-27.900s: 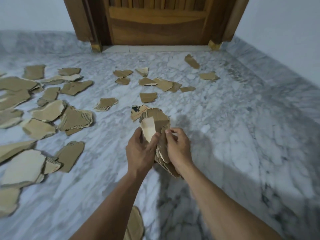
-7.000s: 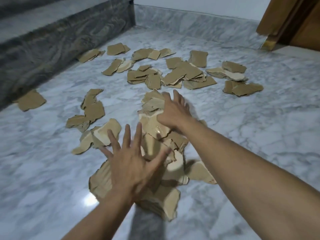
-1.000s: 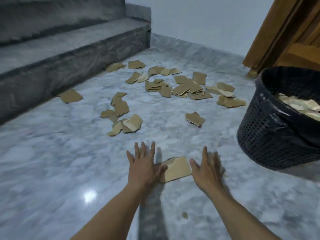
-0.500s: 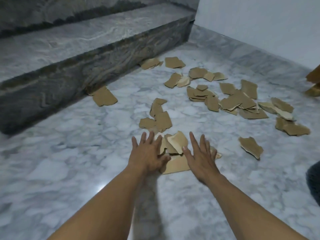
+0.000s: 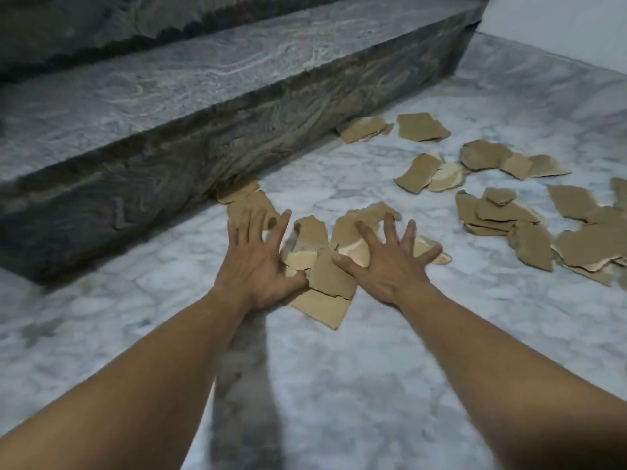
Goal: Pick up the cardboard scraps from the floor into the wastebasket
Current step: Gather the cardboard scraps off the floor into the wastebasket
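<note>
Several torn brown cardboard scraps lie on the marble floor [image 5: 339,385]. A small heap of scraps [image 5: 325,276] sits between my hands. My left hand [image 5: 258,262] lies flat with its fingers spread at the heap's left side, its fingertips over a scrap by the step. My right hand [image 5: 383,262], fingers spread wide, presses on the heap's right part. Neither hand grips anything. More scraps [image 5: 509,215] are scattered to the right and others [image 5: 420,127] lie farther back. The wastebasket is out of view.
A dark grey marble step [image 5: 203,137] runs along the left and rises above floor level. A white wall [image 5: 559,25] with a marble skirting closes the far right corner.
Both hands have slid forward over the floor, pushing the loose scraps together into a heap nearer the step. The view has turned left, and the wastebasket seen one second ago is gone from it.
</note>
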`<state>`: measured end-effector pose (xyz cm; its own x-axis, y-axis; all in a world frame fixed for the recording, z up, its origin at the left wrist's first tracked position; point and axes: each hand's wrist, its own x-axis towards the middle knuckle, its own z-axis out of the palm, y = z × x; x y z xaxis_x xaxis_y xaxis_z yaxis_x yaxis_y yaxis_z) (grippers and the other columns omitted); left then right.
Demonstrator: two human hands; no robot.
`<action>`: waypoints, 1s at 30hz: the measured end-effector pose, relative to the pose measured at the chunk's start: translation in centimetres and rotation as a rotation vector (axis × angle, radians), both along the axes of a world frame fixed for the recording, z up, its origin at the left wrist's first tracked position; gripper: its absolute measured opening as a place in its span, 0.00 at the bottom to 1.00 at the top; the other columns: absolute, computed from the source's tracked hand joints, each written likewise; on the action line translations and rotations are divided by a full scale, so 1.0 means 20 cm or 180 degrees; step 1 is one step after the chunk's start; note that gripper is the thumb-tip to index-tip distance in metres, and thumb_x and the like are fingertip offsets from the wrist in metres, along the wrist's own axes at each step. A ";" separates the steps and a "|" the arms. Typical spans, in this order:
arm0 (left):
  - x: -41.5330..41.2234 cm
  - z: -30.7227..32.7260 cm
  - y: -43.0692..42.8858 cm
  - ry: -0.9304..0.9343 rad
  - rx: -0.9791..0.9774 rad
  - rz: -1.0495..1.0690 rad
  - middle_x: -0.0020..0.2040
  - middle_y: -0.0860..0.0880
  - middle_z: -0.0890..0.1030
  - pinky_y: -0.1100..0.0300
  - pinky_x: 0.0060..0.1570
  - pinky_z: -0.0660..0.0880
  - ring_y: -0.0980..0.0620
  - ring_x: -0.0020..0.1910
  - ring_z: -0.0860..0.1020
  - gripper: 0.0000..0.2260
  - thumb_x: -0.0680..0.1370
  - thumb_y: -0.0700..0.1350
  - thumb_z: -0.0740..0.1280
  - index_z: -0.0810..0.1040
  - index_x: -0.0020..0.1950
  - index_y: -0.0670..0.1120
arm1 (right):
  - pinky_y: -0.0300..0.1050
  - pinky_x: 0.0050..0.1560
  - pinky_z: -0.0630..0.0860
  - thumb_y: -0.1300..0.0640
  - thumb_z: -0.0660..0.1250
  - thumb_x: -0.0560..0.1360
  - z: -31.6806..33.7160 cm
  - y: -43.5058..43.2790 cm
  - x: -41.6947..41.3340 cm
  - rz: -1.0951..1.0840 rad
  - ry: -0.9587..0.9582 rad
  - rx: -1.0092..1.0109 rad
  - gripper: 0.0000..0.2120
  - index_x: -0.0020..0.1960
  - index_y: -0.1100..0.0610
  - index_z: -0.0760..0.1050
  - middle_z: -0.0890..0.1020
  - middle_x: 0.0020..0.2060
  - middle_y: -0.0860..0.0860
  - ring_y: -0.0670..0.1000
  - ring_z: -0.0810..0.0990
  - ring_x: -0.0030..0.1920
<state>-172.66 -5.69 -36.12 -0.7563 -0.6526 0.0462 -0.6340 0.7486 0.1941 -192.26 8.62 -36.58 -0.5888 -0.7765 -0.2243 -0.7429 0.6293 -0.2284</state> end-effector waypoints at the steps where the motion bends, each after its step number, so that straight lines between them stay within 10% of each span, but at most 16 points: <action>1: -0.01 0.00 -0.08 -0.0085 0.0088 0.0082 0.82 0.41 0.45 0.37 0.77 0.38 0.38 0.80 0.39 0.51 0.65 0.74 0.56 0.41 0.82 0.57 | 0.85 0.66 0.38 0.16 0.45 0.67 0.00 -0.06 -0.01 0.0055 0.0060 -0.0053 0.48 0.81 0.39 0.45 0.37 0.82 0.47 0.65 0.34 0.79; 6: -0.08 -0.03 -0.29 -0.0585 0.0444 0.0350 0.82 0.38 0.40 0.37 0.77 0.41 0.34 0.80 0.40 0.50 0.67 0.74 0.55 0.36 0.81 0.56 | 0.85 0.66 0.42 0.17 0.47 0.67 -0.03 -0.24 -0.12 0.0268 0.0205 -0.0173 0.51 0.81 0.44 0.43 0.48 0.82 0.45 0.63 0.41 0.81; 12: -0.19 -0.03 -0.28 -0.0088 -0.0266 0.0537 0.67 0.42 0.69 0.40 0.69 0.57 0.39 0.70 0.62 0.34 0.72 0.71 0.48 0.66 0.73 0.57 | 0.78 0.64 0.52 0.27 0.48 0.75 -0.05 -0.37 -0.23 0.0430 0.0589 -0.0445 0.28 0.74 0.31 0.59 0.65 0.70 0.50 0.61 0.60 0.71; 16: -0.27 -0.07 -0.27 -0.0101 0.0232 0.0628 0.75 0.42 0.61 0.36 0.74 0.51 0.36 0.77 0.55 0.35 0.69 0.77 0.53 0.64 0.68 0.56 | 0.78 0.65 0.50 0.31 0.50 0.78 -0.05 -0.42 -0.27 0.0511 0.0567 -0.0457 0.25 0.73 0.34 0.59 0.58 0.78 0.50 0.60 0.55 0.75; 21: -0.24 -0.05 -0.27 0.0049 -0.0027 0.0940 0.79 0.46 0.63 0.44 0.71 0.58 0.42 0.75 0.59 0.32 0.78 0.62 0.47 0.57 0.80 0.53 | 0.83 0.66 0.45 0.38 0.44 0.84 0.00 -0.52 -0.32 0.1210 0.0380 -0.0048 0.24 0.75 0.24 0.37 0.43 0.82 0.51 0.67 0.44 0.79; 26: -0.23 -0.04 -0.28 0.0486 0.0058 0.1023 0.68 0.44 0.71 0.41 0.74 0.58 0.44 0.70 0.63 0.26 0.77 0.59 0.51 0.74 0.70 0.50 | 0.82 0.68 0.35 0.35 0.44 0.83 0.03 -0.59 -0.34 0.1080 -0.0260 -0.0080 0.21 0.76 0.26 0.55 0.46 0.83 0.45 0.63 0.37 0.80; 30: -0.24 -0.04 -0.27 0.0325 0.0261 0.1254 0.80 0.43 0.58 0.43 0.73 0.59 0.42 0.75 0.60 0.37 0.76 0.72 0.47 0.57 0.80 0.54 | 0.81 0.68 0.35 0.18 0.49 0.69 0.05 -0.62 -0.31 0.0759 -0.0573 -0.0197 0.37 0.71 0.35 0.64 0.49 0.82 0.45 0.61 0.39 0.81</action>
<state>-177.38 -11.14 -36.87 -0.4423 -0.8958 0.0440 -0.8433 0.4321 0.3196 -198.45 -3.84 -35.48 -0.3432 -0.9035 -0.2566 -0.8121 0.4228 -0.4022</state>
